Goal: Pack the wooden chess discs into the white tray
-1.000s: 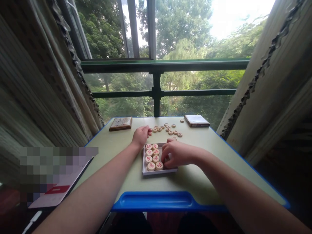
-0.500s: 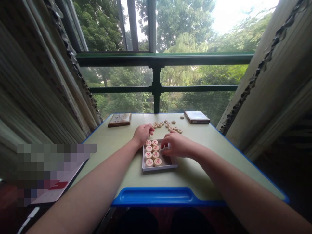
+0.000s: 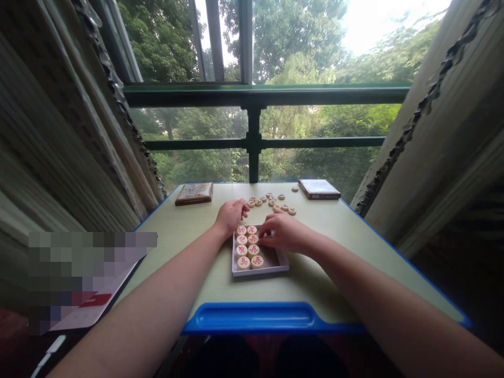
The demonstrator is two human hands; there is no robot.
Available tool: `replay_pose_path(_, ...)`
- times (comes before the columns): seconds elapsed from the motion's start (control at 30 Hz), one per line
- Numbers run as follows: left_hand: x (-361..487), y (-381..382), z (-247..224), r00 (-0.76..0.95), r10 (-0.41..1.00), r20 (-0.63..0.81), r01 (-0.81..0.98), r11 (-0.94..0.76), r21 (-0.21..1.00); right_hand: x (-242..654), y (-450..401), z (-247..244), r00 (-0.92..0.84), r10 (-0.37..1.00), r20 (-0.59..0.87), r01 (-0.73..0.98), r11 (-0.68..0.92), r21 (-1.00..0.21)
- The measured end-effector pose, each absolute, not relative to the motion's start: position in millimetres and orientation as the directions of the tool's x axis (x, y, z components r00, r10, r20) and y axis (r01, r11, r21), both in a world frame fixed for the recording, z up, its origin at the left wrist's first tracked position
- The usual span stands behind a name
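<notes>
red-marked discs seated in box, left of curled right hand, left hand curled at far-left corner, grips undetermined

Backlit thru window — sky blown out upper R, curtains dim, edges stretched.

Right hand moved toward box's far end, nearest pieces shifted left

Looks past the far edge of a pale, blue-rimmed table to a green railing and a window, with trees outside. Hung with curtains beyond both side edges; lit by daylight from ahead, shadowy past the near right corner.
</notes>
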State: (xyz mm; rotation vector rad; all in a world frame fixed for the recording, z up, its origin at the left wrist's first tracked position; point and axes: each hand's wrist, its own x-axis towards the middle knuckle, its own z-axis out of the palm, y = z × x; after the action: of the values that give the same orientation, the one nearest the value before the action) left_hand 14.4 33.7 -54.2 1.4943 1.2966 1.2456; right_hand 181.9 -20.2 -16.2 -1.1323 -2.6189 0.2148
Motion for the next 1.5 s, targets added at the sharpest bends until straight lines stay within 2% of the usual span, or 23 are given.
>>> replay_pose_path(0.2, 15, 33, -53, -0.014, 0.990, 0.138, 0.207, -0.132, 0.969, 185, -14, -18, -0.620, 0.754, 0.214, 0.717, 0.656, -0.235)
replay_pose_path(0.37, 15, 35, -55, 0.001, 0.986, 0.168, 0.224, -0.164, 0.961, 181, -13, -22, -0.617, 0.744, 0.257, 0.714, 0.667, -0.215)
replay_pose_path(0.67, 14, 38, -58, 0.021, 0.978, 0.205, 0.267, -0.204, 0.942, 181, -15, -21, -0.663, 0.711, 0.233, 0.679, 0.703, -0.212)
replay_pose_path(0.83, 13, 38, -58, 0.031, 0.975, 0.219, 0.276, -0.219, 0.936, 180, -17, -16, -0.627, 0.752, 0.206, 0.687, 0.658, -0.310)
replay_pose_path(0.97, 9, 38, -56, -0.047, 0.969, 0.242, 0.318, -0.215, 0.924, 191, -5, -13, -0.482, 0.840, 0.249, 0.726, 0.543, -0.422)
replay_pose_path(1.07, 1, 41, -57, -0.128, 0.931, 0.341, 0.419, -0.260, 0.870, 207, 10, -18, -0.313, 0.889, 0.334, 0.837, 0.425, -0.345)
replay_pose_path(1.13, -5, 45, -59, -0.117, 0.903, 0.414, 0.497, -0.307, 0.812, 216, 17, -23, -0.294, 0.897, 0.329, 0.889, 0.383, -0.250)
replay_pose_path(1.2, -9, 49, -62, -0.075, 0.919, 0.386, 0.523, -0.294, 0.800, 220, 19, -26, -0.333, 0.904, 0.268, 0.898, 0.391, -0.202)
replay_pose_path(1.27, -12, 52, -66, -0.054, 0.955, 0.293, 0.496, -0.229, 0.837, 221, 18, -27, -0.371, 0.903, 0.216, 0.890, 0.412, -0.195)
replay_pose_path(1.5, -11, 55, -69, 0.015, 0.965, 0.261, 0.562, -0.225, 0.796, 220, 16, -28, -0.389, 0.886, 0.254, 0.875, 0.441, -0.201)
